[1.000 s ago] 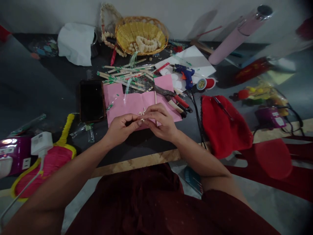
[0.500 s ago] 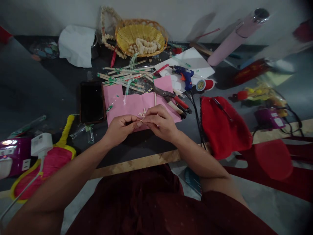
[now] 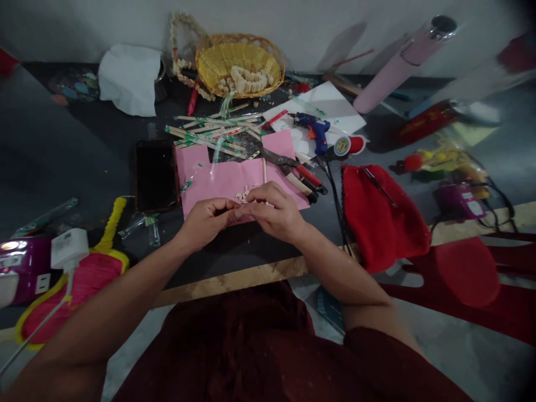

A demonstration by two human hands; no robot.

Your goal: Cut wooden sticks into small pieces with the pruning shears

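My left hand (image 3: pixel 207 222) and my right hand (image 3: pixel 277 214) meet over the near edge of a pink paper sheet (image 3: pixel 224 176). Thumb and fingers are pinched together on both, and their tips touch. Whatever sits between them is too small and too covered to name. Just beyond the fingertips lies a little heap of short, pale wooden pieces (image 3: pixel 242 195). A thin pale stick (image 3: pixel 264 170) rests on the paper behind my right hand. To its right are red-handled pliers (image 3: pixel 307 175), jaws pointing up and left.
Behind the paper lie several chopsticks in wrappers (image 3: pixel 218 131) and a yellow basket (image 3: pixel 218 58) holding pale pieces. A phone (image 3: pixel 156 176) is at left. A blue glue gun (image 3: pixel 317 131), red thread spool (image 3: pixel 355 145), red cloth (image 3: pixel 381 223) and pink flask (image 3: pixel 389 84) are at right.
My right hand's fingers have shifted slightly and lifted a bit at the knuckles. The left hand keeps its pinch in nearly the same place. The whole view has drifted slightly.
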